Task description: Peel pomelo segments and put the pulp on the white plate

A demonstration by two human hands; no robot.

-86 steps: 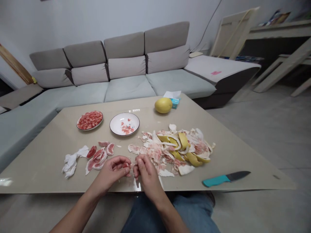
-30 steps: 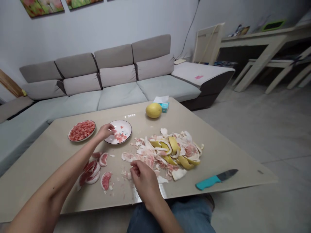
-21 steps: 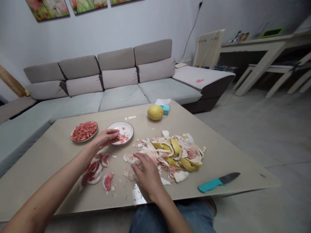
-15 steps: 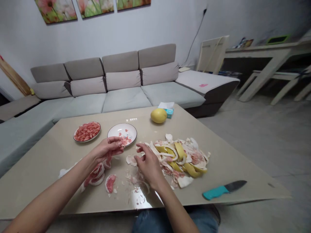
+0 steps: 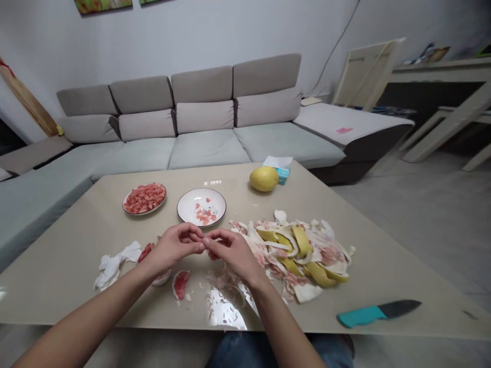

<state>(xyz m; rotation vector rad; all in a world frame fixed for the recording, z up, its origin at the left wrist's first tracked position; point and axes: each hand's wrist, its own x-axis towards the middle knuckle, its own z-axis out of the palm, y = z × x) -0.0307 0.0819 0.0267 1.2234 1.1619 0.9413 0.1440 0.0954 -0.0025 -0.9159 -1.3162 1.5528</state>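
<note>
One left hand (image 5: 174,249), one right hand (image 5: 236,254): fingertips meeting, gap covered; cannot tell what either grasps. Red segments (image 5: 146,252) at eight o'clock, partly behind left forearm (image 5: 115,301). Single segment (image 5: 180,284), crimson, white-rimmed, at seven. Plate (image 5: 185,207), pulp bits (image 5: 206,217), at twelve. Table (image 5: 153,313) edge at six, tabletop strip above.

"What's at the fingertips (image 5: 200,247)?"
"Mostly hidden; I can't tell."
"And the nearest segment (image 5: 181,284)?"
"Curved, red-fleshed, pale-rimmed, lying by itself, a few white scraps (image 5: 187,296) beside it."
"The pulp (image 5: 206,216)?"
"Small pinkish-red pieces, loosely scattered on the plate (image 5: 186,203)."
</note>
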